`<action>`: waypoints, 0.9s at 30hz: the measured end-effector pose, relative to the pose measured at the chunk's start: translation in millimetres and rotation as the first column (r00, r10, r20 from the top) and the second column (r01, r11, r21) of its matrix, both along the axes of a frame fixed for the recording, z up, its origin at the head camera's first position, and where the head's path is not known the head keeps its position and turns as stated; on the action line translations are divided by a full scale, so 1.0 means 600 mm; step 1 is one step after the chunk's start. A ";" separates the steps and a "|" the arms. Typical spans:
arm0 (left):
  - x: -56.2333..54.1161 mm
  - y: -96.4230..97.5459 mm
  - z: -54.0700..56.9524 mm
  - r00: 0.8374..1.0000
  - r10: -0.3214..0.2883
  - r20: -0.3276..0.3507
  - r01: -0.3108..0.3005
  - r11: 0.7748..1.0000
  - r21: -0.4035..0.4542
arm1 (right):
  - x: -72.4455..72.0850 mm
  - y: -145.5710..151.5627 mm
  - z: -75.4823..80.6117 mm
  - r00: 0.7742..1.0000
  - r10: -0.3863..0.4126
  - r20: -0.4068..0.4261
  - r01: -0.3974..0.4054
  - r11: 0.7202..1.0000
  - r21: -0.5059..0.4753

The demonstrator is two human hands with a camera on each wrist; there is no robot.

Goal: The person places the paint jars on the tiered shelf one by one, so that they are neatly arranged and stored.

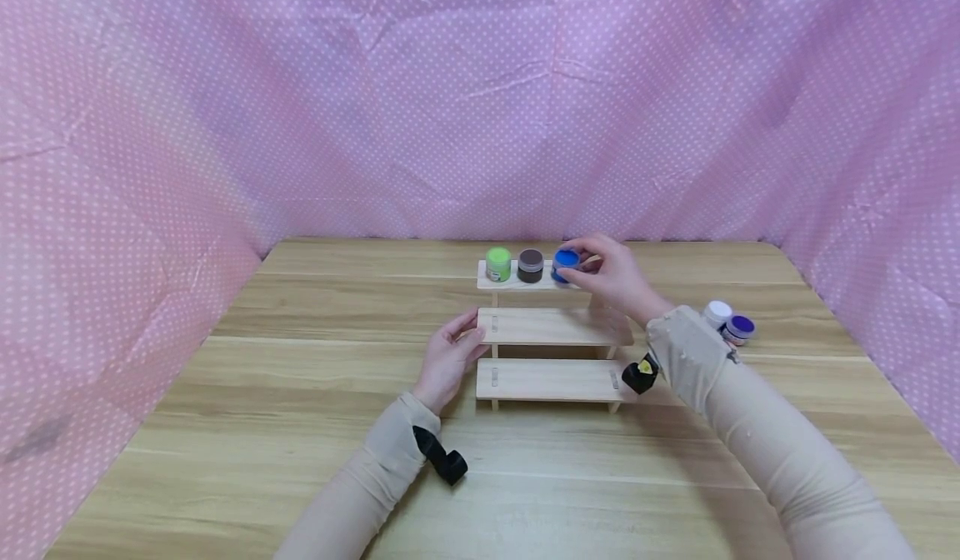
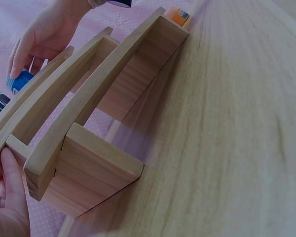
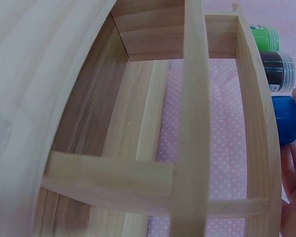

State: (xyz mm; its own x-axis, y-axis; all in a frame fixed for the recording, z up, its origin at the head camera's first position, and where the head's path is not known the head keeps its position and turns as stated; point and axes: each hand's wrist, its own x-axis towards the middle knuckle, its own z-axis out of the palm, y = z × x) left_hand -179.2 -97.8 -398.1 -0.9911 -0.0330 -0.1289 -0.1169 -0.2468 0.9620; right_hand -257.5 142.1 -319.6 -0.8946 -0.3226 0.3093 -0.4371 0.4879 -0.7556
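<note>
A wooden three-tier stand [image 1: 555, 379] sits on the table. My right hand [image 1: 613, 278] pinches a small blue paint jar [image 1: 566, 266] between thumb and fingers at the top tier. In the right wrist view, the base of the blue jar [image 3: 285, 120] is right at the top board. To its left on the same tier stand a dark brown jar [image 1: 530, 267] and a light green jar [image 1: 498, 265]. My left hand [image 1: 447, 358] holds the left end of the middle tier, its thumb on the wood.
A white-lidded jar [image 1: 717, 313] and a purple-lidded jar [image 1: 739, 329] stand on the table [image 1: 315, 360] beyond the right forearm. An orange jar [image 2: 177, 16] shows past the stand's far end in the left wrist view. Pink dotted cloth [image 1: 480, 110] hangs behind and at the sides.
</note>
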 end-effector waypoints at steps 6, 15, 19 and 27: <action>0.002 0.000 0.001 1.000 -0.008 -0.018 0.008 1.000 -0.003 | 0.000 0.001 0.000 1.000 0.005 0.018 -0.006 1.000 0.031; 0.002 0.002 0.004 1.000 0.008 0.006 -0.008 1.000 0.006 | 0.002 0.004 0.007 0.999 0.024 0.032 -0.026 0.998 0.059; 0.001 0.001 0.003 1.000 0.006 -0.001 -0.006 1.000 0.005 | 0.005 0.009 0.005 1.000 0.024 0.012 -0.024 0.999 0.041; -0.002 0.000 0.001 1.000 0.000 -0.007 0.000 1.000 0.000 | 0.019 0.023 -0.008 0.997 -0.016 -0.080 0.019 0.999 0.045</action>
State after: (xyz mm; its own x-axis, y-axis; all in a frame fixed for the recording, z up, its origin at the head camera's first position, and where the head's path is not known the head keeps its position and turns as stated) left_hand -180.5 -97.5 -397.5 -0.9920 -0.0333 -0.1216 -0.1097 -0.2473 0.9627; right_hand -245.8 155.6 -324.5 -0.8733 -0.3225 0.3653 -0.4863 0.5290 -0.6955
